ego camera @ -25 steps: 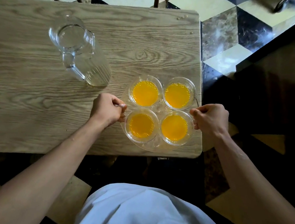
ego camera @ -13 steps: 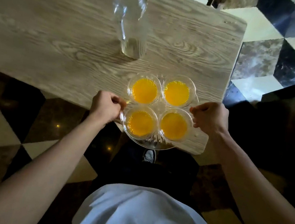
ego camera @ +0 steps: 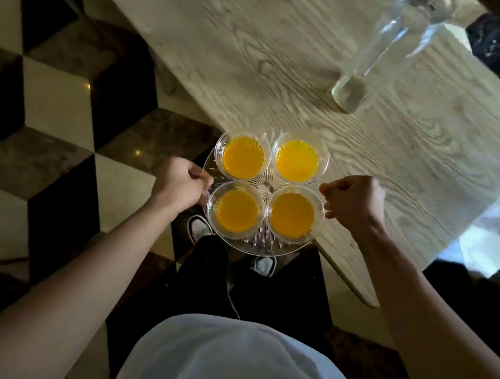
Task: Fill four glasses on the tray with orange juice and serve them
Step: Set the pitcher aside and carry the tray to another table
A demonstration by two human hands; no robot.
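Between the two hands, a clear round tray (ego camera: 255, 245) hangs in the air with four glasses on it, and each glass is full of orange juice. The left hand (ego camera: 179, 183) is closed in a fist on the left rim of the tray, and the right hand (ego camera: 354, 201) is closed the same way on the right rim, so the fingers of both are curled tight around the edge. I judge that the grips sit opposite each other to keep the tray level, because full glasses would spill with a small tilt.

On the tray, the far-left glass (ego camera: 243, 157) and the far-right glass (ego camera: 298, 161) stand at the side away from the person, and the near-left glass (ego camera: 236, 210) and the near-right glass (ego camera: 292, 215) stand close to the body. The four touch or nearly touch each other around the middle of the tray, which probably keeps them from sliding.

Beyond the tray, the wooden table (ego camera: 262, 46) runs away at an angle, and the far half of the tray is over its edge while the near half is over the floor and the person's shoes. A clear pitcher (ego camera: 387, 48) stands well apart from the tray on the table and looks nearly empty. The filling seems finished, and the serving is not yet done.
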